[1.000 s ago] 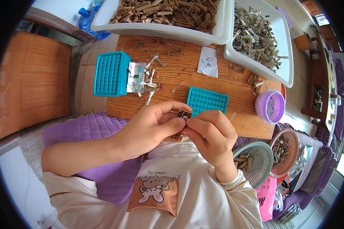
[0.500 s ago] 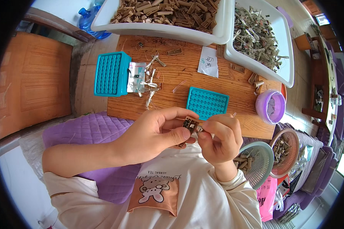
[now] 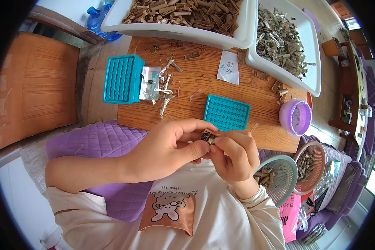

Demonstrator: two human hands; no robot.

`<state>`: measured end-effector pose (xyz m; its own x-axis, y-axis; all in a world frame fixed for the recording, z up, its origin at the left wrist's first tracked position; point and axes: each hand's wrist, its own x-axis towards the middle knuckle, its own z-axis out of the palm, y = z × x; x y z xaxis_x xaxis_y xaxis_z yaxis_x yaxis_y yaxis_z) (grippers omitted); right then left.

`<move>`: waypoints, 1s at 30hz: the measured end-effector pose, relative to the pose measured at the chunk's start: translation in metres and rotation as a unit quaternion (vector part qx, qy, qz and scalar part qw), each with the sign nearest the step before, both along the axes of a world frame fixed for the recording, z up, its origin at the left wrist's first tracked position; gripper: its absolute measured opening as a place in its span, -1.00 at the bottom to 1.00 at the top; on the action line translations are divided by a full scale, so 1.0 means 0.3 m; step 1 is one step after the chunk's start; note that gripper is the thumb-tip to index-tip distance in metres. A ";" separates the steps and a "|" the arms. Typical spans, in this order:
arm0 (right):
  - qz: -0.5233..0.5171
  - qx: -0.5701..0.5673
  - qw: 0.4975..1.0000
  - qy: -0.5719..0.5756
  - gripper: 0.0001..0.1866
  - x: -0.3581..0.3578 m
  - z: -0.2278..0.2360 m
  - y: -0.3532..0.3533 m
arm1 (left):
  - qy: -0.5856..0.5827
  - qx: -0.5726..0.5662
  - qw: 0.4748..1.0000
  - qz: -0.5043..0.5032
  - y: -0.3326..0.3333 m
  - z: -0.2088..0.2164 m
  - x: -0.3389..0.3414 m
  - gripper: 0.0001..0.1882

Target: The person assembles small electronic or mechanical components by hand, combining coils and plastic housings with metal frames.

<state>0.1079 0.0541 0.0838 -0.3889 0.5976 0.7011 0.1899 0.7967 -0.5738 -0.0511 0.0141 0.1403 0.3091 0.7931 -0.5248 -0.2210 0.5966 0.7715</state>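
Close to my chest, my left hand (image 3: 171, 143) is closed around a small brown plastic casing (image 3: 208, 136). Its thumb presses the near side of the casing, whose lower part is mostly covered by my fingers. Dark and metallic bits show in the casing's open face. My right hand (image 3: 237, 156) pinches at the casing's right end, thumb and forefinger together; whatever lies between those fingertips is hidden. Just beyond both hands, a teal tray of round pockets (image 3: 227, 112) lies on the wooden table (image 3: 187, 83).
Brown casings fill a white tub (image 3: 183, 31) at the back; wired parts fill another tub (image 3: 254, 56). Left on the table are a stack of teal trays (image 3: 123, 79) and loose wire bundles (image 3: 166, 89). Rightward stand a purple bucket (image 3: 285, 118), a green basket (image 3: 289, 177) and a pink basket (image 3: 318, 150).
My right hand has moved slightly left and closer over the casing, covering more of its right end. My left hand keeps its hold almost unmoved.
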 end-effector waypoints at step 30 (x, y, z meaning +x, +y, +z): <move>0.036 -0.169 0.845 -0.507 -0.07 0.178 -0.219 0.169 | -0.035 -0.050 0.990 -0.129 -0.004 0.000 -0.017 -0.74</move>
<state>0.1614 0.1049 0.0180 -0.7306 0.6468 -0.2188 0.6783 0.6505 -0.3418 -0.0562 0.0130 0.1402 0.5326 0.6282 -0.5671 -0.1019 0.7128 0.6939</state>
